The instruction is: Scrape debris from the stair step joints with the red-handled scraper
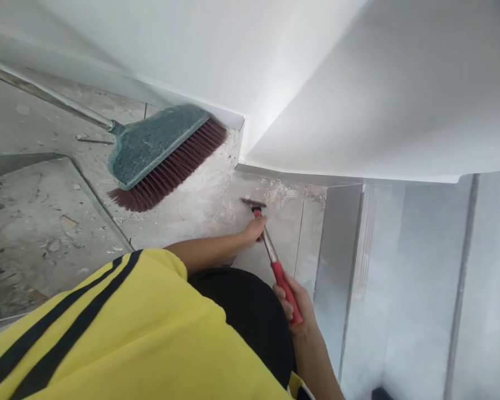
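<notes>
A long-handled scraper [270, 244] with a metal shaft and a red grip slants across the floor in front of me. My right hand [296, 300] is wrapped round the red grip at its lower end. Closer to the head, my left hand [255, 230] grips the shaft just below the black and red collar. The scraper's blade [253, 203] is down at the dusty floor, close to the wall base. White crumbs of debris [281, 193] lie beside the blade, along the skirting.
A broom [162, 147] with a green head and dark red bristles leans at the left, its metal pole running to the left edge. Below it sits a large dustpan [54, 222] holding dirt and scraps. White walls [216, 50] meet at a corner ahead; steps [341, 250] descend at right.
</notes>
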Demonstrator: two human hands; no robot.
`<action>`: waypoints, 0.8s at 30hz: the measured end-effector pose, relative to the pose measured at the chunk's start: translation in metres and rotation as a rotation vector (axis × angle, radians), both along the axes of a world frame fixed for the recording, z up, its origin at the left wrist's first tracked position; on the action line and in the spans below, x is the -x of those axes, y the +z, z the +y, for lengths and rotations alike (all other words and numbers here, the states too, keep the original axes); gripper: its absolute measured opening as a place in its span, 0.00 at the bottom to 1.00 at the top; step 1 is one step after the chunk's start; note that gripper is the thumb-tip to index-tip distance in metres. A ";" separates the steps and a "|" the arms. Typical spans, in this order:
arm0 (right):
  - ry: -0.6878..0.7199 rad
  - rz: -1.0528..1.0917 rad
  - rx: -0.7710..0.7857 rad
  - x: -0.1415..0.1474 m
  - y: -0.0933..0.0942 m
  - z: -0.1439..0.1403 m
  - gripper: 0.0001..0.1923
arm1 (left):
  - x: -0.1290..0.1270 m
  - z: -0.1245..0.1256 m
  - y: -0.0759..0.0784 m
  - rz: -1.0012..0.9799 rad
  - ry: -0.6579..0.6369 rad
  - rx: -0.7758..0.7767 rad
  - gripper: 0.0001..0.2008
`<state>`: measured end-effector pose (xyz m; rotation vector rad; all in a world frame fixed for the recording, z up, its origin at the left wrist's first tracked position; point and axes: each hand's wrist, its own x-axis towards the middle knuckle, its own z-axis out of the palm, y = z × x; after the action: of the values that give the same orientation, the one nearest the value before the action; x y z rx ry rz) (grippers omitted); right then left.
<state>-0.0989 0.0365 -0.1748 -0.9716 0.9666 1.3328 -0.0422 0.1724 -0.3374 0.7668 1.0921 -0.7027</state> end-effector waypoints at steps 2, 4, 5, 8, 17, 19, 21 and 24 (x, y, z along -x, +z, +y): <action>-0.006 0.040 -0.086 -0.027 -0.010 0.013 0.24 | -0.028 0.010 -0.005 -0.029 0.035 -0.046 0.16; -0.004 0.026 -0.135 -0.044 -0.015 0.021 0.23 | -0.044 0.016 -0.006 -0.064 0.054 -0.070 0.15; 0.000 0.016 -0.139 -0.046 -0.015 0.023 0.23 | -0.045 0.017 -0.005 -0.076 0.057 -0.076 0.15; 0.003 0.013 -0.128 -0.026 -0.009 0.015 0.25 | -0.024 0.010 0.001 -0.072 0.050 -0.074 0.15; -0.076 0.024 -0.111 -0.044 -0.031 0.023 0.27 | -0.053 0.022 -0.008 -0.093 0.105 -0.138 0.12; -0.096 -0.020 -0.104 -0.043 -0.029 0.024 0.25 | -0.056 0.025 -0.003 -0.098 0.107 -0.151 0.12; -0.054 -0.006 -0.110 -0.033 -0.024 0.019 0.25 | -0.047 0.021 0.002 -0.076 0.097 -0.153 0.12; 0.031 0.062 -0.127 -0.030 -0.022 0.013 0.27 | -0.037 0.015 0.002 -0.047 0.099 -0.152 0.13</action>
<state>-0.0684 0.0496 -0.1969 -0.8560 0.9044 1.4398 -0.0047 0.1878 -0.3355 0.8486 1.1423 -0.5195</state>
